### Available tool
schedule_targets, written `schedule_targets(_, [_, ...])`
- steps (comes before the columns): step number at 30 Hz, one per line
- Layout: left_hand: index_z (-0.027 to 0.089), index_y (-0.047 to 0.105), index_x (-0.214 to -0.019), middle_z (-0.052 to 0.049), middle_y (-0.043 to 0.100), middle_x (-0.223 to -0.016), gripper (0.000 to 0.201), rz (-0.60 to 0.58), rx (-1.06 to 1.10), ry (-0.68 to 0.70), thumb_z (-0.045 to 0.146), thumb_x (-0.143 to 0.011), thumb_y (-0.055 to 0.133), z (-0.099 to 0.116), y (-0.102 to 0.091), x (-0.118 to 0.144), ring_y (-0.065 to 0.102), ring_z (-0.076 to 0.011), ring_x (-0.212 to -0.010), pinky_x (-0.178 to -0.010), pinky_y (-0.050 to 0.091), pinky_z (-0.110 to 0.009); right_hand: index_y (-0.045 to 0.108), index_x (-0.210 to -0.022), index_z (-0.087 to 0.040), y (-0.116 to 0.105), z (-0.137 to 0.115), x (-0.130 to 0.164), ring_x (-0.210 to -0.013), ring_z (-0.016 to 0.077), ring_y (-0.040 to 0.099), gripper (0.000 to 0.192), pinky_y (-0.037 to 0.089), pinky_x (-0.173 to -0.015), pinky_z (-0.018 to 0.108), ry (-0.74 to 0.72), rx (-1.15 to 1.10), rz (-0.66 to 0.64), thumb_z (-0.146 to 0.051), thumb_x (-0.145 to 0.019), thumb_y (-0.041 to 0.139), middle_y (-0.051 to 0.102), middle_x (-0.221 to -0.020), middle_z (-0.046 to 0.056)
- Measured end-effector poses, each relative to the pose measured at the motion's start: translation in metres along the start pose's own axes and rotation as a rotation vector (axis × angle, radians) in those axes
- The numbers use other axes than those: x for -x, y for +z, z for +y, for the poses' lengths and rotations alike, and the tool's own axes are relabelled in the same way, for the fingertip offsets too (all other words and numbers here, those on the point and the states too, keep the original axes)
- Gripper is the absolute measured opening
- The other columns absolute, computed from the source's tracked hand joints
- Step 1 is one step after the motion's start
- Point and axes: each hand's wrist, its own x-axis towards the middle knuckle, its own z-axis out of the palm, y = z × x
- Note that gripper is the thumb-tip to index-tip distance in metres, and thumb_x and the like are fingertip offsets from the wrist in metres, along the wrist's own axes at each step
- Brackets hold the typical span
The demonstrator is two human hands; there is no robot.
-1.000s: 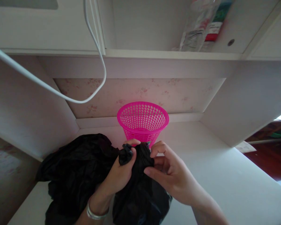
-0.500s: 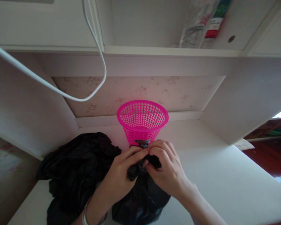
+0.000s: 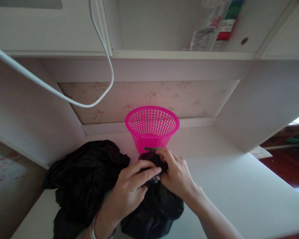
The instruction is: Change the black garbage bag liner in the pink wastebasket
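Both hands meet at the gathered top of a black plastic bag, whose full, rounded body hangs or rests below them. My left hand pinches the bunched plastic with thumb and fingers. From the other side, my right hand grips the same bunch, its fingers curled. What exactly lies between the fingertips is partly hidden. Just beyond the hands stands a pink mesh basket, upright, with nothing seen inside it. A heap of loose black plastic lies to the left of my left hand.
The white desk surface stretches out to the right. A white cable loops down at the upper left. Above the back wall, a shelf holds clear packaging and a red-labelled item. Side panels close in the space.
My fingers have shifted on the bag's gathered top, which now looks more bunched up between them. The basket and the black heap stay in place.
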Motion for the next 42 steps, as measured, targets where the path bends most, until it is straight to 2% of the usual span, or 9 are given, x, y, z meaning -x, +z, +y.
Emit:
schedule_targets(4, [0.021,0.063,-0.128,-0.008,0.076,-0.113,0.05,-0.003,-0.111,0.114,-0.006,-0.087,0.057,0.0,0.003,0.006,0.073,-0.0169,-0.099,-0.091,0.06,-0.028,0.047,-0.146,-0.021,-0.004,0.0,0.001,-0.084,0.0248,0.074,0.08,0.057,-0.069,0.031,0.077,-0.079,-0.134,-0.008,-0.067,0.055,0.077,-0.11,0.011])
schedule_targets(11, [0.02,0.063,-0.112,-0.011,0.078,-0.112,0.032,0.021,-0.15,0.175,0.0,-0.087,0.064,-0.006,0.001,0.01,0.074,-0.0191,-0.095,-0.09,0.06,-0.034,0.069,-0.12,-0.024,-0.025,-0.001,0.001,-0.092,0.0175,0.071,0.056,0.055,-0.079,0.026,0.177,-0.548,-0.233,-0.001,-0.071,0.057,0.075,-0.111,0.003])
schedule_targets(14, [0.019,0.065,-0.113,-0.011,0.078,-0.112,0.03,0.02,-0.153,0.199,0.002,-0.087,0.067,-0.009,-0.002,0.011,0.073,-0.0187,-0.096,-0.089,0.06,-0.033,0.067,-0.13,-0.023,-0.034,0.003,0.003,-0.076,0.0151,0.066,0.051,0.05,-0.062,0.024,0.291,-0.767,-0.331,-0.017,-0.079,0.073,0.074,-0.097,0.003])
schedule_targets(17, [0.02,0.067,-0.114,-0.01,0.078,-0.114,0.03,0.037,-0.173,0.207,0.005,-0.088,0.069,-0.012,-0.004,0.012,0.073,-0.0176,-0.096,-0.089,0.06,-0.033,0.07,-0.128,-0.023,-0.036,0.007,0.005,-0.07,0.0138,0.062,0.047,0.048,-0.061,0.024,0.427,-1.018,-0.369,-0.037,-0.084,0.077,0.072,-0.086,0.002])
schedule_targets(24, [0.019,0.07,-0.11,-0.009,0.079,-0.108,0.028,0.048,-0.187,0.25,0.007,-0.085,0.074,-0.012,-0.01,0.013,0.074,-0.0204,-0.096,-0.084,0.061,-0.035,0.075,-0.082,-0.018,-0.025,0.012,0.003,-0.067,0.0107,0.057,0.029,0.044,-0.061,0.023,0.629,-1.071,-0.077,-0.042,-0.073,0.088,0.068,-0.075,0.0])
schedule_targets(29, [0.02,0.072,-0.107,-0.006,0.08,-0.104,0.029,0.083,-0.278,0.225,0.006,-0.082,0.076,-0.01,-0.021,0.025,0.073,-0.0221,-0.097,-0.084,0.063,-0.037,0.074,-0.083,-0.017,-0.018,0.023,0.012,-0.07,0.0131,0.058,0.032,0.045,-0.063,0.025,0.679,-1.02,0.058,-0.046,-0.075,0.086,0.068,-0.075,0.002])
schedule_targets(32, [0.02,0.072,-0.104,-0.004,0.079,-0.094,0.034,0.068,-0.254,0.162,-0.005,-0.084,0.061,-0.011,-0.024,0.042,0.071,-0.0188,-0.088,-0.08,0.063,-0.034,0.074,-0.084,-0.017,-0.013,0.036,0.021,-0.077,0.0146,0.061,0.033,0.049,-0.071,0.026,0.706,-0.993,0.143,-0.046,-0.074,0.086,0.071,-0.081,0.003])
schedule_targets(37, [0.021,0.071,-0.092,-0.003,0.076,-0.081,0.023,0.069,-0.2,0.003,0.001,-0.089,0.06,-0.011,-0.027,0.069,0.072,-0.0175,-0.076,-0.069,0.063,-0.028,0.075,-0.086,-0.017,-0.006,0.077,0.038,-0.084,0.0184,0.067,0.04,0.053,-0.084,0.033,0.813,-0.943,0.316,-0.046,-0.064,0.092,0.075,-0.087,0.006])
schedule_targets(42, [0.021,0.071,-0.086,-0.003,0.075,-0.076,0.02,0.001,-0.156,-0.109,0.006,-0.09,0.059,-0.009,-0.033,0.088,0.072,-0.0168,-0.071,-0.066,0.062,-0.023,0.076,-0.083,-0.016,-0.001,0.111,0.048,-0.084,0.0212,0.07,0.046,0.055,-0.087,0.038,0.874,-0.903,0.368,-0.046,-0.055,0.096,0.076,-0.086,0.008])
